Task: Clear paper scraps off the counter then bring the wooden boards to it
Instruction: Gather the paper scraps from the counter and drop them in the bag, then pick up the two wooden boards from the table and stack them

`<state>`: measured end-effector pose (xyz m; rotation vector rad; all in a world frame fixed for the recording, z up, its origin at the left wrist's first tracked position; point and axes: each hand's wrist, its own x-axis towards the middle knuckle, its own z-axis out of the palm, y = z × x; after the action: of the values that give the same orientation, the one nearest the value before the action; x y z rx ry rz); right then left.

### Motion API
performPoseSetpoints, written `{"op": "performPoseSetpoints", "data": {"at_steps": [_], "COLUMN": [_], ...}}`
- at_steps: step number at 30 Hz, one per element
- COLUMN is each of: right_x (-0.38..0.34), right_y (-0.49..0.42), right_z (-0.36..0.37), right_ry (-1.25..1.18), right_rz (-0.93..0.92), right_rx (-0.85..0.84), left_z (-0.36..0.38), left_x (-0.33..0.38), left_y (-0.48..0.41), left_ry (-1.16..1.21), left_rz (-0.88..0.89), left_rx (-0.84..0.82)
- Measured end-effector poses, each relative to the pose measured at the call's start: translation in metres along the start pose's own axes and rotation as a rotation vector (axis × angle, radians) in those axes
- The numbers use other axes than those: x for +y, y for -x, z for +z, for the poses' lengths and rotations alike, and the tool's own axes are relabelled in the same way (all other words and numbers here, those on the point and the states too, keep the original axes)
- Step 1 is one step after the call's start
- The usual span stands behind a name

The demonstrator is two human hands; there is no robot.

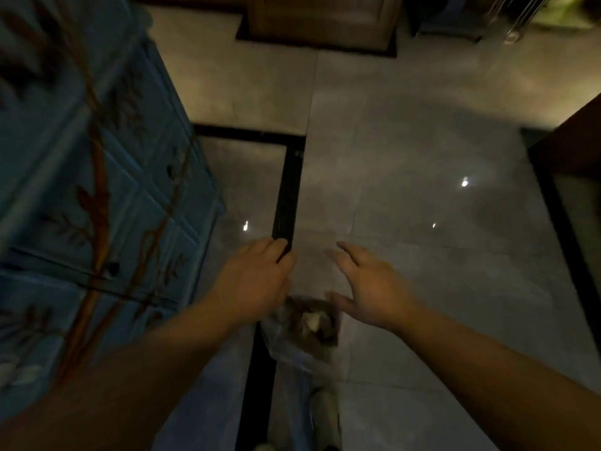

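Over the tiled floor (406, 131), low in the frame's centre, the left hand (257, 281) curls loosely, empty as far as I can tell, and the right hand (370, 284) spreads open above a bag (302, 333) of pale scraps (310, 322), a blue cabinet (97, 177) at left.

Glossy grey floor tiles (406, 151) fill the middle and right of the frame, polished enough to mirror small points of light, with shiny black inlay strips (287, 193) between them. At the left, a blue cabinet (107, 177) has a painted panelled surface with brown branch patterns, dull in finish. At lower centre, a thin translucent plastic bag (292, 340) looks crinkled and holds pale crumpled paper scraps (312, 322).
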<state>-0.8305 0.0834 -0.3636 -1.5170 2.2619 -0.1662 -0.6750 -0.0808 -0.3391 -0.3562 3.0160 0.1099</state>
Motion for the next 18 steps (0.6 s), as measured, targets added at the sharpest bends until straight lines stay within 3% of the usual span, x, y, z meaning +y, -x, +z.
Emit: {"op": "performPoseSetpoints", "data": {"at_steps": [7, 18], "right_x": [-0.066, -0.041], "right_y": [0.103, 0.321], "right_z": [-0.171, -0.297], "right_ry": [0.143, 0.367], "right_rz": [0.048, 0.388], "right_rx": [0.271, 0.458], "left_z": [-0.204, -0.340], "left_x": [0.038, 0.210], "left_y": [0.031, 0.031], "left_ry": [-0.190, -0.289], "left_rz": [0.168, 0.528], "left_rx": [0.250, 0.398]}}
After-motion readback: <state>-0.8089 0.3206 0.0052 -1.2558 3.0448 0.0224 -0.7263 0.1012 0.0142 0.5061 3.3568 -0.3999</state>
